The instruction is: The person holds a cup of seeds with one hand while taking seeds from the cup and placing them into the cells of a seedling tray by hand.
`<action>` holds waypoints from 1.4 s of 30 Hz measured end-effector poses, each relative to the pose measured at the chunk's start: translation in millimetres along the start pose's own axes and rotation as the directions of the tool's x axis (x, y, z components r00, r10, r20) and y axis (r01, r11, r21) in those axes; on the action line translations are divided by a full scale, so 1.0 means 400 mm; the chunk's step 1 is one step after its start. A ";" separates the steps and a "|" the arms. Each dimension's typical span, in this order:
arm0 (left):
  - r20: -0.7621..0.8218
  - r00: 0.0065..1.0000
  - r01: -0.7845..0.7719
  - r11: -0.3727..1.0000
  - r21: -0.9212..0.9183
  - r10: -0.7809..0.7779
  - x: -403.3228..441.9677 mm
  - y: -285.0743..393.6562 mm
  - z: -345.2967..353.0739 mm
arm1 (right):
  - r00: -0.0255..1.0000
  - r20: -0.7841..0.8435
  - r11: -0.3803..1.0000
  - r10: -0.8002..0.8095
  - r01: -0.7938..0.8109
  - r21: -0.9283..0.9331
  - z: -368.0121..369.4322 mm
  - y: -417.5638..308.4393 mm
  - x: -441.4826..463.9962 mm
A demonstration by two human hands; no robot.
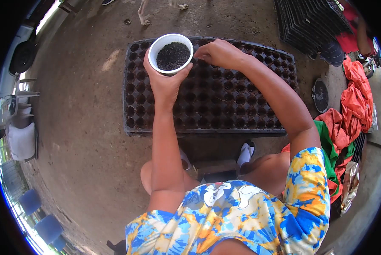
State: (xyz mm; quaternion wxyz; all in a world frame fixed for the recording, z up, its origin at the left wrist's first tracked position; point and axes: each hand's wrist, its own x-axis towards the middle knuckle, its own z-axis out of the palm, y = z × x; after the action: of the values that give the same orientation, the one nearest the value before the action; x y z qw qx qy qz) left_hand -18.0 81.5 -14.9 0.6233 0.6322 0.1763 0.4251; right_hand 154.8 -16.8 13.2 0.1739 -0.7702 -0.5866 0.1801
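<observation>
My left hand (pixel 167 83) is wrapped around a white plastic cup (pixel 155 47), tilted so its mouth faces me. Small dark seeds or granules (pixel 173 56) fill much of the cup. Just right of the rim is my right hand (pixel 222 53), fingers bent and pressed together over the tray; whatever they pinch, if anything, is too small to make out. Both hands are above the far part of a wide black seedling tray (pixel 207 131) on the floor. Its round cells look dark brown inside, and the cup and arms hide some of them.
Black trays (pixel 305 19) are stacked at the upper right, near a person in red (pixel 351 17). A round dark dish (pixel 321 94) lies right of the seedling tray. Orange-red cloth (pixel 357 97) and green cloth (pixel 325 140) are heaped nearby. An animal's legs (pixel 143 12) show at the top.
</observation>
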 end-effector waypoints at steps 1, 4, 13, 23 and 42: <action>-0.002 1.000 0.007 1.000 -0.009 -0.007 0.000 0.003 0.001 | 1.000 0.005 1.000 0.011 -0.011 0.007 -0.001 -0.003 -0.002; -0.007 1.000 0.015 1.000 -0.022 -0.015 0.000 0.004 0.001 | 0.999 0.029 0.997 0.035 -0.037 0.069 -0.008 -0.017 -0.011; 0.044 0.999 0.001 0.997 0.076 -0.004 -0.007 0.012 0.011 | 0.958 -0.267 0.989 -0.105 0.128 0.072 -0.107 -0.116 -0.010; 0.103 0.995 -0.031 0.984 0.173 0.013 -0.026 0.013 0.037 | 0.991 0.068 0.984 -0.113 0.121 -0.131 -0.080 -0.212 0.040; -0.012 1.000 -0.014 1.000 0.014 0.014 -0.001 0.010 -0.009 | 0.985 0.091 0.952 0.144 -0.163 0.259 0.030 -0.030 -0.064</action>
State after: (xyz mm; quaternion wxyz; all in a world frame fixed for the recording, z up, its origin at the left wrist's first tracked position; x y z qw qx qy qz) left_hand -21.9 82.9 -11.8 0.6147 0.6352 0.1787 0.4321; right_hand 132.6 -37.8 10.2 0.2399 -0.7763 -0.5016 0.2972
